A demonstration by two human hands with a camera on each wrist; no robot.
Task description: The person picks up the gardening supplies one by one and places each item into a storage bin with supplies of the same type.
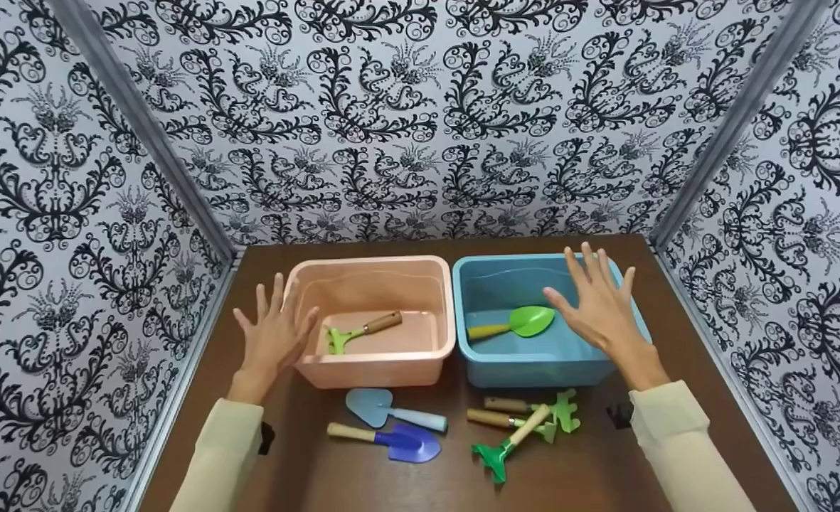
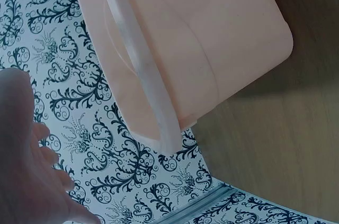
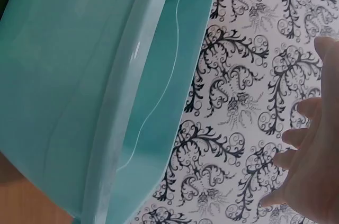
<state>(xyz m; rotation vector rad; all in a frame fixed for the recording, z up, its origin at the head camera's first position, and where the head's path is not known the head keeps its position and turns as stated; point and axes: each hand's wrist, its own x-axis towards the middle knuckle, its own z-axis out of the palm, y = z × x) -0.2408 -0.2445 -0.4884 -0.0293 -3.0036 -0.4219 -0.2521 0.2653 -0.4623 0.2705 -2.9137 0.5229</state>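
Note:
My left hand (image 1: 272, 334) is raised with spread fingers beside the left rim of the peach basin (image 1: 377, 358). A small green rake (image 1: 348, 334) with a wooden handle lies in that basin. My right hand (image 1: 601, 309), fingers also spread and holding nothing, overlaps the right side of the blue basin (image 1: 533, 361) in the head view. Inside the blue one rests a bright green trowel (image 1: 531, 321) with a yellow handle. Both wrist views show the hand off to one side of its basin wall, the peach wall (image 2: 212, 33) and the blue wall (image 3: 69, 75).
In front of the basins lie a light blue trowel (image 1: 370, 407), a dark blue trowel (image 1: 414, 444) and several green garden tools, among them a dark green rake (image 1: 492, 459). Patterned panels (image 1: 405, 128) surround the brown table (image 1: 391, 491) at the back and sides.

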